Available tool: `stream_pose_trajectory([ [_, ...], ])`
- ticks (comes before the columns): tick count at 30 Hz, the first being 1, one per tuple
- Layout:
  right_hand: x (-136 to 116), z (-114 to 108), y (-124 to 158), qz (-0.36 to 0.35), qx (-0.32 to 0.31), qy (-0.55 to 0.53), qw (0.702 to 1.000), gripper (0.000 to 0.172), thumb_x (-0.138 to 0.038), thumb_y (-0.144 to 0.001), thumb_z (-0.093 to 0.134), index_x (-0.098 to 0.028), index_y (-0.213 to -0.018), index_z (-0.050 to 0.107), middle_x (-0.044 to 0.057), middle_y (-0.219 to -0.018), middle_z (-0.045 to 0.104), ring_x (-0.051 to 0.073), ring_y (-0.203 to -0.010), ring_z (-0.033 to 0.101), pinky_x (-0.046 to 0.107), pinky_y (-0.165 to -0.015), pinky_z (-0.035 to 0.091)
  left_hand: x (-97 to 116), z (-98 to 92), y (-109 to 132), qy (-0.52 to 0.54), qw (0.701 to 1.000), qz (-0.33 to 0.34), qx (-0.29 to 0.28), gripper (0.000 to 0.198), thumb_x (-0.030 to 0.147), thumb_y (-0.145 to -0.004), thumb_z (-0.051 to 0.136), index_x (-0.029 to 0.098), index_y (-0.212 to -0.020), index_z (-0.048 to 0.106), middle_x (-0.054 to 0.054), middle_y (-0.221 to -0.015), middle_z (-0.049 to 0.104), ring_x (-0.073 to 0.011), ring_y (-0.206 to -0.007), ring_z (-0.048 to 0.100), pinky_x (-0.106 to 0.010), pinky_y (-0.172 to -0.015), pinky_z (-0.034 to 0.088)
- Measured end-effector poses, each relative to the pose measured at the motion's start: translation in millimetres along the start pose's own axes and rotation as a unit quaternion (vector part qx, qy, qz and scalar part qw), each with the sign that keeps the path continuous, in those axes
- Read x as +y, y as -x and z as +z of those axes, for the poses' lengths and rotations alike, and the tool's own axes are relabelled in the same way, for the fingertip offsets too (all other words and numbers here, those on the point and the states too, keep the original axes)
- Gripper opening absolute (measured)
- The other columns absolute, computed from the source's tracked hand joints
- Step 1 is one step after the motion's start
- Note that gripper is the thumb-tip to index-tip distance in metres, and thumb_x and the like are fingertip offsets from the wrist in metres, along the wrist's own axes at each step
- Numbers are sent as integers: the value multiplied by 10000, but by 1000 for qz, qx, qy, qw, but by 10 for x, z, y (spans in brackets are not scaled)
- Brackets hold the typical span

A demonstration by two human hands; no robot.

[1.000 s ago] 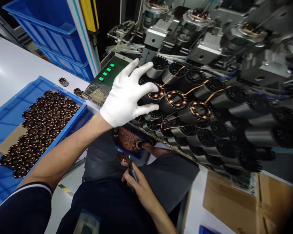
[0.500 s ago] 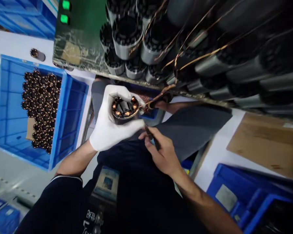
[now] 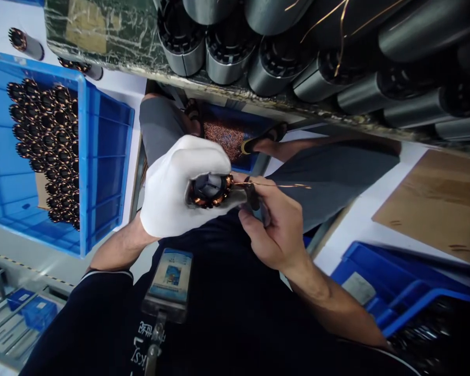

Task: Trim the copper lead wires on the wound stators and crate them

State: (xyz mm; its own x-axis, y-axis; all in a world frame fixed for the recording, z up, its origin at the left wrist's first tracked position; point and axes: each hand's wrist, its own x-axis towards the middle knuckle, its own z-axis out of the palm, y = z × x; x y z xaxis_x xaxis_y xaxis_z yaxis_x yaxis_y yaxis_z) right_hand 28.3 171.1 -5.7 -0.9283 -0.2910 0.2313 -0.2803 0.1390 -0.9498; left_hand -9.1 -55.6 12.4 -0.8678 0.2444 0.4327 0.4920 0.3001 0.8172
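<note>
Presently, a copper-wound stator (image 3: 215,199) sits in front of the person's midsection, open end facing up, enclosed in the gloved left hand (image 3: 188,188). White fingers wrap close round its body; only the ring of windings and the dark bore show. A loose copper wire (image 3: 276,185) runs out from the stator's right side, passing the bare right hand (image 3: 276,222). That hand's fingers are curled round a small pair of pliers (image 3: 254,197), its dark head right beside the stator. Whether the pliers' jaws grip the wire, I cannot tell.

Below the stator, toward the floor between the person's feet: a blue tray (image 3: 256,122) with copper wire scraps (image 3: 225,137). Farther forward of the stator, dark-ended steel cores (image 3: 229,58) crowd a worn machine ledge (image 3: 129,65), loose wires trailing over some. Left of the stator, a blue crate (image 3: 105,141) holds many wound stators (image 3: 49,141), packed close. Right of the stator, well apart: a flat cardboard sheet (image 3: 434,209) on a white surface, and nearer the person, blue bins (image 3: 376,269).
</note>
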Motion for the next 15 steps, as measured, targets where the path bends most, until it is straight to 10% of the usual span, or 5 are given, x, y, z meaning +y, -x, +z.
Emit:
stream_pose_trajectory([
  [8, 52, 25, -52, 34, 21, 55, 998, 308, -197, -1064, 696, -258, -1322, 853, 57, -1154, 904, 279, -1080, 884, 400, -966, 727, 38, 11, -4, -69, 996, -49, -17, 420, 367, -989, 953, 392, -1289, 660, -22, -1265, 795, -266, -1176, 822, -469, -1016, 706],
  [15, 553, 62, -198, 271, -48, -144, 950, 328, -515, -1070, 818, -241, -1246, 855, -29, -764, 724, 122, -572, 589, 272, -579, 503, -197, 111, 120, -171, 980, -94, 19, 403, 329, -979, 926, 281, -1280, 662, -11, -1157, 833, -209, -978, 850, -357, -854, 667],
])
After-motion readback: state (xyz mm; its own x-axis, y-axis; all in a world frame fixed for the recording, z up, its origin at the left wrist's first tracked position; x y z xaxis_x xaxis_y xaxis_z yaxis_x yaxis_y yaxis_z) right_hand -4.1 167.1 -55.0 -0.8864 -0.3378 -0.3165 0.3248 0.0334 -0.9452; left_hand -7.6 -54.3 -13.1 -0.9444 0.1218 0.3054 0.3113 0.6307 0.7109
